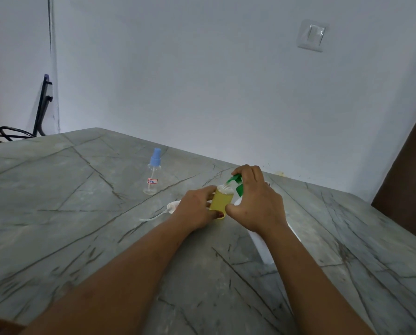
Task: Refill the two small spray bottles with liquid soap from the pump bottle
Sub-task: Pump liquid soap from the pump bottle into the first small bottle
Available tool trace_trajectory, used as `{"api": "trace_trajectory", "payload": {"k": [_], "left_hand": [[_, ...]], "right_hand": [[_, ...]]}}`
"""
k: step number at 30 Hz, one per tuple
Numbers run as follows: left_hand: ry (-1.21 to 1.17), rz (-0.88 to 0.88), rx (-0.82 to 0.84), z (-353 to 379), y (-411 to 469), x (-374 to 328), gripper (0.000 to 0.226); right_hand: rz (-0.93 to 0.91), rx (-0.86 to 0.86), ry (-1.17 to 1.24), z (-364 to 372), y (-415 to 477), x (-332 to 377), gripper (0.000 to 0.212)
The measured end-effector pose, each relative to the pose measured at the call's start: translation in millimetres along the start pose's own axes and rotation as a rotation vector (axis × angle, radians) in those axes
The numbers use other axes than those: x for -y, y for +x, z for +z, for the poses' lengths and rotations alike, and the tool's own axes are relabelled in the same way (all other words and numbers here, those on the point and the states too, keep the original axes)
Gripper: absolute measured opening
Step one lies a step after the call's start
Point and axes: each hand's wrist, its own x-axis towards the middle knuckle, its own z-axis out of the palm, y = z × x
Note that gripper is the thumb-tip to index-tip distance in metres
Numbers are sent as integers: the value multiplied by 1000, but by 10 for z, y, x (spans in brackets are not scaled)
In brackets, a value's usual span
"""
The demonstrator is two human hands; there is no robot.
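Note:
My left hand [198, 209] grips a small uncapped spray bottle [221, 200] that holds yellow-green liquid and stands on the grey marble table [81, 238]. My right hand [255, 201] rests on the green pump head [237, 182] of the white pump bottle [267, 247], whose nozzle sits over the small bottle's open neck. A white spray cap with its thin dip tube [171, 206] lies on the table just left of my left hand. A second small clear spray bottle [153, 172] with a blue cap and a red-edged label stands upright farther back left.
The table's far edge runs close behind the bottles, with a white wall beyond. A black metal chair frame [41, 110] stands at the back left. A brown wooden panel [405, 170] rises at the right edge. A wall switch [312, 36] is high on the wall.

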Motion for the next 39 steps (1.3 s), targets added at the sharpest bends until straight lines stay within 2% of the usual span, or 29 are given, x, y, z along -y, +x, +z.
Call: {"api": "trace_trajectory", "payload": {"k": [14, 22, 29, 39], "left_hand": [[20, -32, 5, 0, 11, 15, 61], [45, -47, 35, -38, -10, -66, 62], [21, -49, 47, -54, -36, -91, 63], [-29, -35, 52, -74, -59, -64, 65]], "right_hand": [[-7, 28, 4, 2, -4, 28, 72], [1, -10, 3, 2, 23, 14, 66], [3, -8, 40, 27, 3, -4, 73], [31, -138, 159, -5, -20, -126, 74]]}}
